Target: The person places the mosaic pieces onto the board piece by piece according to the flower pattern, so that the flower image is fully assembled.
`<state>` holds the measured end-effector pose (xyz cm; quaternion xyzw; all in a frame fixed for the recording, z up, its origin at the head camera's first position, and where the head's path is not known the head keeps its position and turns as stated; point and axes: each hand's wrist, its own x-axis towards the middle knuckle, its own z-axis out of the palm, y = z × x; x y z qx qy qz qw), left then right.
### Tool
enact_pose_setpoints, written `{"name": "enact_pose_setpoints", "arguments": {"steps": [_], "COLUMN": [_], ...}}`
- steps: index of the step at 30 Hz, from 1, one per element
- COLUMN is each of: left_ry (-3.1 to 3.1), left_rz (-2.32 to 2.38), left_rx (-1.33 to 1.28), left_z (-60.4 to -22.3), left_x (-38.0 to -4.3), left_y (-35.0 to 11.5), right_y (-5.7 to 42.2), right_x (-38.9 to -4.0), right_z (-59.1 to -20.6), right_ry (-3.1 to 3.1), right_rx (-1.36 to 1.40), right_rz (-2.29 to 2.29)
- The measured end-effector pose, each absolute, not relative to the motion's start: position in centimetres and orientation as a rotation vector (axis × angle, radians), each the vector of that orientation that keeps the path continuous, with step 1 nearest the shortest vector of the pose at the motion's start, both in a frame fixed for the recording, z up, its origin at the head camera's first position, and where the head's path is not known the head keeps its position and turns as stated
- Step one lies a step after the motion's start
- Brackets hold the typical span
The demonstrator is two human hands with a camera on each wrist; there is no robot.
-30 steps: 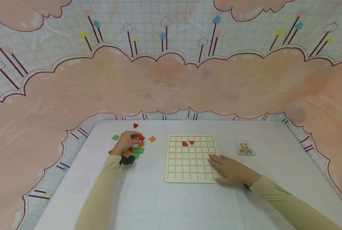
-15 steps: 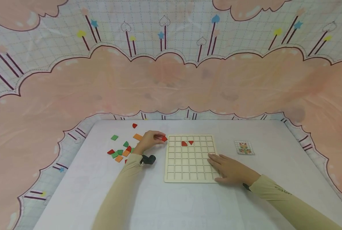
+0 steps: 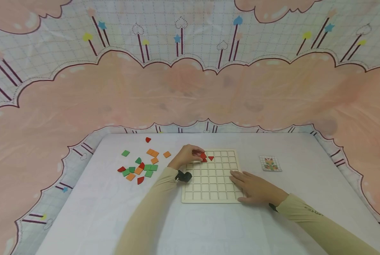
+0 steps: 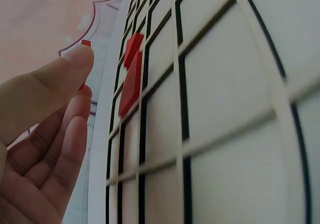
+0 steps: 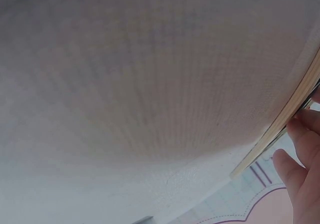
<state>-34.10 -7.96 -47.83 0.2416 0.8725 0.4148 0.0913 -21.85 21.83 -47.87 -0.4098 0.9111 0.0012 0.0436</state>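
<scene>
A pale gridded wooden board (image 3: 210, 182) lies flat on the table. Over its upper left part, my left hand (image 3: 186, 155) pinches a small red tile (image 4: 86, 43) between thumb and fingers, held above the grid. Just below the held tile sits a red quarter-round tile (image 4: 131, 87) in one cell, with a red triangular tile (image 3: 211, 158) in the cell to its right. My right hand (image 3: 258, 188) rests on the board's right edge with fingers extended; in the right wrist view its fingertips touch the board's wooden side (image 5: 280, 121).
Several loose tiles lie left of the board: green squares (image 3: 150, 167), orange squares (image 3: 167, 154), green quarter-rounds (image 3: 138, 160) and red pieces (image 3: 140, 180). A small card with a gridded flower picture (image 3: 270, 163) lies right of the board. A patterned cloth (image 3: 209, 92) hangs behind the table.
My left hand has taken a red tile from the loose pile and carried it rightward over the board's upper left. The right hand stays in place.
</scene>
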Motion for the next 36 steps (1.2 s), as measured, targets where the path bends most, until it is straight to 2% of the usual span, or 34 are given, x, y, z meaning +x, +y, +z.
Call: {"name": "enact_pose_setpoints", "arguments": {"steps": [12, 25, 31, 36], "left_ry": [2.582, 2.591, 2.609, 2.653], "left_rz": [1.095, 0.96, 0.911, 0.951], "left_rx": [0.804, 0.942, 0.884, 0.781], "left_z": [-47.3, -47.8, -48.2, -48.4], "left_x": [-34.3, -35.4, -35.5, -35.4], "left_y": [-4.0, -1.7, -1.5, -1.6], "right_y": [21.6, 21.5, 21.8, 21.9], "right_x": [-22.0, -22.0, -22.1, -22.1], "right_z": [-47.9, -47.8, -48.0, -48.1], "right_ry": [2.758, 2.767, 2.798, 2.793], "right_rx": [-1.229, -1.242, -1.32, -1.278], "right_rz": [0.041, 0.031, 0.02, 0.022]}}
